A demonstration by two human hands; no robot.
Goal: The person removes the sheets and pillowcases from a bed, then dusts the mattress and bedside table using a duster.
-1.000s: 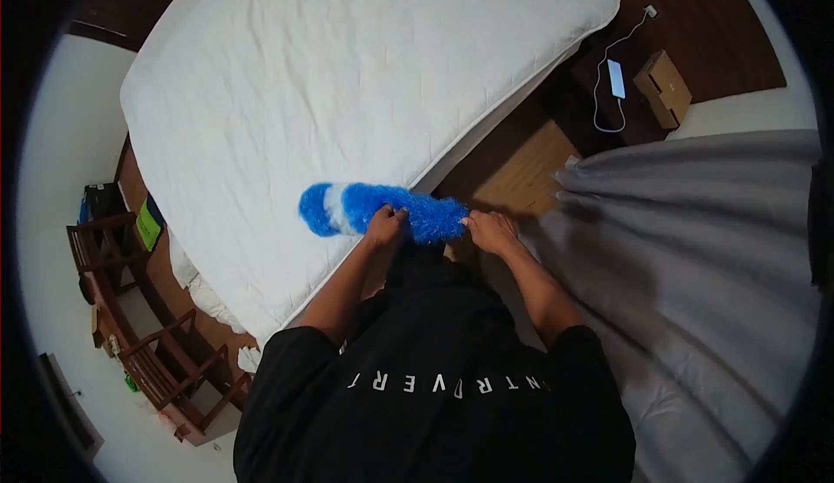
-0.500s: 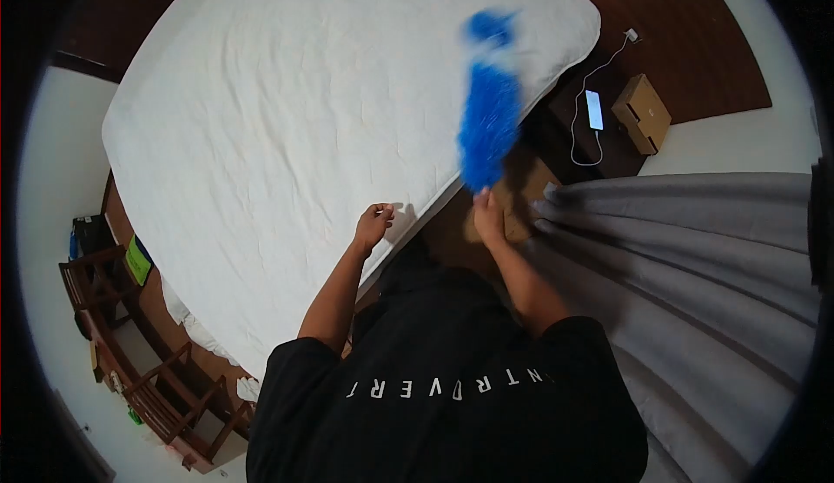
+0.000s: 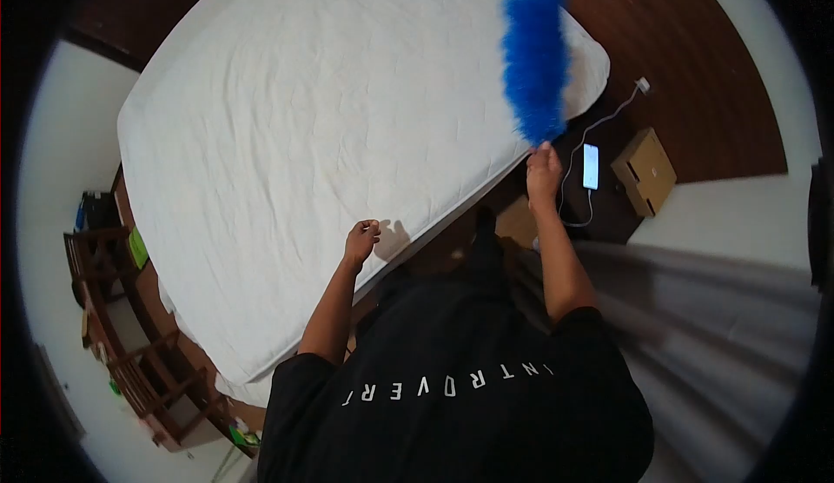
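My right hand [image 3: 544,175] is closed around the lower end of a fluffy blue and white duster [image 3: 536,66]. Its handle is hidden in my fingers. The duster points away from me, over the far right corner of the white mattress [image 3: 304,118], and its top end runs out of view. I cannot tell whether its fibres touch the mattress. My left hand [image 3: 363,241] hovers over the near edge of the mattress with nothing in it, its fingers loosely bent and apart, casting a shadow beside it.
Right of the mattress, a dark bedside table [image 3: 608,214] carries a lit phone [image 3: 591,167] on a white charging cable and a cardboard box [image 3: 645,173]. A wooden headboard [image 3: 721,75] stands behind. Grey curtains [image 3: 695,335] hang at my right, and wooden chairs [image 3: 130,327] stand far left.
My right hand has moved forward and to the right with the duster, toward the headboard end. My left hand still hovers near the mattress edge. The view has shifted slightly.
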